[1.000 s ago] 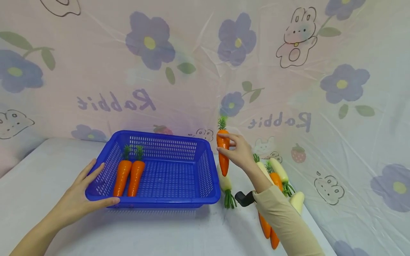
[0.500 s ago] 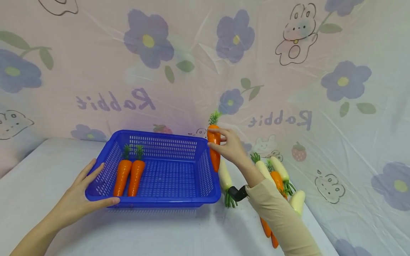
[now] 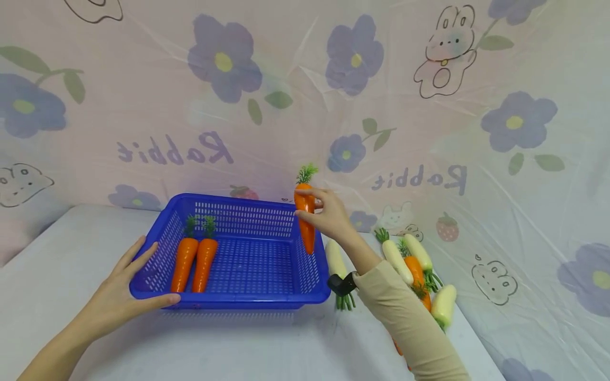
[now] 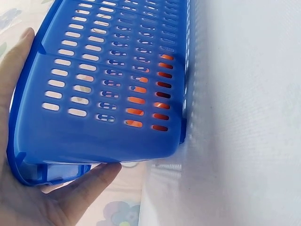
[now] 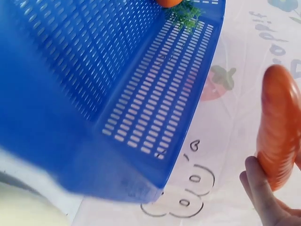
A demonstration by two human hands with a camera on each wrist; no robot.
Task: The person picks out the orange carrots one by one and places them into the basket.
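My right hand (image 3: 332, 216) pinches an orange carrot (image 3: 307, 233) with a green leafy top, held upright with its tip down, over the right side of the blue basket (image 3: 229, 302). In the right wrist view the carrot (image 5: 280, 122) shows beyond the basket's wall, with fingertips along one side. The spread left hand (image 3: 109, 299) grips the basket's near left corner, fingers at the left rim and thumb on the front rim. Two carrots lie side by side inside at the left, one left carrot (image 3: 184, 264) and one right carrot (image 3: 205, 264). Through the slots of the basket wall (image 4: 94, 136), orange shows.
Right of the basket lies a white radish (image 3: 335, 258), partly behind the right wrist's black camera (image 3: 341, 284). Farther right is a loose pile with a white radish (image 3: 397, 262), a carrot (image 3: 415, 271) and more, partly covered by the sleeve. A patterned cloth (image 3: 286, 132) hangs behind.
The right hand has moved left with its carrot, from outside the basket's right rim to over its right side. The left hand and the basket have stayed put.
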